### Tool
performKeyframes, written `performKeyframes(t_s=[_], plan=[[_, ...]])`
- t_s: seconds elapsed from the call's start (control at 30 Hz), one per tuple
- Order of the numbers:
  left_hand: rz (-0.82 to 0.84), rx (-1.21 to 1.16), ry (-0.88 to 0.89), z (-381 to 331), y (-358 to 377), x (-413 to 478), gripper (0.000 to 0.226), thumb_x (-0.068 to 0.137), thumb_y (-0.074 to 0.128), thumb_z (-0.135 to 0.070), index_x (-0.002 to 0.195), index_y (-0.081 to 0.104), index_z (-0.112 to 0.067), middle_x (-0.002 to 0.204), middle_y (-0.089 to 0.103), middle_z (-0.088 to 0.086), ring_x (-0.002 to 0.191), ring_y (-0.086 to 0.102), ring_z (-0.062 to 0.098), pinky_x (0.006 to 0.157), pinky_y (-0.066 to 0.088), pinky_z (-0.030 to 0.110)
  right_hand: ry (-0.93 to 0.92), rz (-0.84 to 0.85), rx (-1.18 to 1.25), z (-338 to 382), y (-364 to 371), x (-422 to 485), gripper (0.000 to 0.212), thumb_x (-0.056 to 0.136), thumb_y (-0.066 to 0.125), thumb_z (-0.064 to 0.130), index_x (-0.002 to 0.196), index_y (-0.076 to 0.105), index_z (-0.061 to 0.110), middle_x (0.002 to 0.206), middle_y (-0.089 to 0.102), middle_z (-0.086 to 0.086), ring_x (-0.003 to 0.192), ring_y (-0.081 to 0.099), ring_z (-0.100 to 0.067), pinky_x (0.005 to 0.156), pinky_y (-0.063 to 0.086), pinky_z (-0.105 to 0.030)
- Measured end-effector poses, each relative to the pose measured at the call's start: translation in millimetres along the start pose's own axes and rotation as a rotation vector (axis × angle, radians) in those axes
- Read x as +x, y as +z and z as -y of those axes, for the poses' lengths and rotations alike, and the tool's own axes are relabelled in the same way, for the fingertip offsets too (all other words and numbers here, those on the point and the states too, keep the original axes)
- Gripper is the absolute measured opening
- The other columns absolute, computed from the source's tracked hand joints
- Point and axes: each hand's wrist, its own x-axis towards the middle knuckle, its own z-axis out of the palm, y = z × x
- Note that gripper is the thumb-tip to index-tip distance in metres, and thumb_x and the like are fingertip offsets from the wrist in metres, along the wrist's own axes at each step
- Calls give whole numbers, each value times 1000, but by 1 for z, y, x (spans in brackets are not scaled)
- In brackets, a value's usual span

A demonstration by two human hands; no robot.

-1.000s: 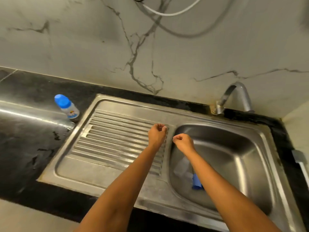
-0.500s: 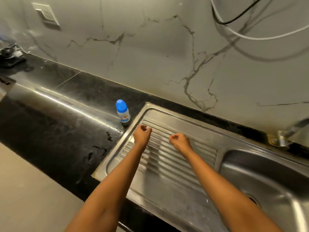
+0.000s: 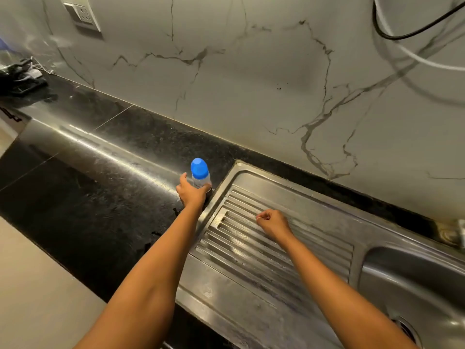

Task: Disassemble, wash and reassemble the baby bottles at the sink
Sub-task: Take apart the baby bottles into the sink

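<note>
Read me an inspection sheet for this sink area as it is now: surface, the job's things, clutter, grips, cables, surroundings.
Surface: glossy black countertop; steel drainboard set into it, sink basin on its right.
Job's things: baby bottle with blue cap on, standing on the countertop by the drainboard's left edge.
Clutter: dark heap at the counter's far left end, too blurred to name.
Grips: left hand grips the bottle's lower body; right hand curled over the drainboard, holding nothing.
Cables: black cable and white cable against the wall.
Surroundings: marbled wall with a wall socket.
</note>
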Motion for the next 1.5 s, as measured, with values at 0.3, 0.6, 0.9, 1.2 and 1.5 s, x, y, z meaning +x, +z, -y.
performKeyframes(t_s=[0.3, 0.6, 0.9, 1.2, 1.5], plan=[[54, 9, 133, 6, 2, -2, 48, 85, 70, -13, 129, 49, -10, 128, 57, 10, 115, 56, 24, 99, 45, 38, 42, -10, 30, -18, -15, -2, 16, 91, 58, 13, 102, 69, 8, 102, 68, -7, 97, 62, -21, 82, 50, -30], [391, -20, 271, -3, 53, -79, 42, 88, 66, -37, 122, 57, -14, 108, 67, 5, 97, 66, 15, 84, 54, 28, 44, -75, 105, -50, -61, -32, 20, 93, 58, 22, 86, 69, 7, 75, 60, -2, 70, 54, -14, 60, 42, -24], [665, 48, 291, -7, 137, -197, 28, 93, 58, -39, 113, 56, -19, 97, 63, 7, 88, 66, 24, 76, 59, 39, 158, -304, 196, -104, -139, -75, 62, 95, 39, 58, 87, 68, 3, 83, 67, -16, 82, 62, -31, 79, 49, -35], [891, 261, 451, 11, 216, -304, 16, 93, 59, -33, 107, 63, -26, 89, 64, -3, 78, 61, 9, 66, 47, 14, 216, -415, 449, -167, -209, -121, 52, 85, 50, 67, 83, 59, 16, 76, 63, -6, 68, 64, -18, 66, 57, -32], [1328, -9, -276, 8, 248, -367, 48, 88, 58, -51, 117, 59, -13, 90, 65, 9, 72, 65, 18, 65, 56, 31, 291, -419, 780, -220, -263, -151, 38, 83, 66, 50, 88, 66, 12, 75, 62, -7, 59, 55, -12, 50, 43, -21]])
